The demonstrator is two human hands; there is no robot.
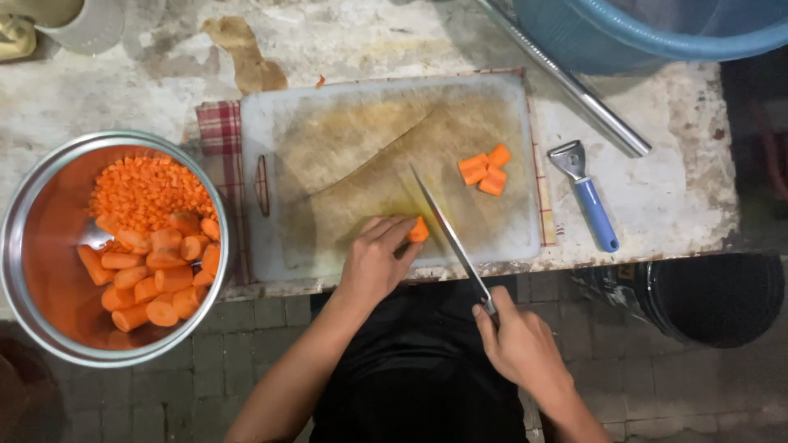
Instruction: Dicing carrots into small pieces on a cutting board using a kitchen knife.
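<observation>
- Head view: a carrot piece is pinned to the white cutting board under the fingertips of the left hand, which is curled down over it.
- A long knife is gripped by its handle in the clenched right hand; the blade is slanted up and away, with its edge just beside the pinned piece.
- Further out from the knife tip, a small heap of cut carrot chunks is seen on the board.
- To the left of the left hand, a steel bowl is filled with diced carrot and larger carrot lengths.
- To the right of the right hand, a blue-handled peeler is laid on the table.
- The step in hand is judged to be the slicing of the held piece; a steady downward cut beside the fingertips is called for, with the fingers kept tucked back.
</observation>
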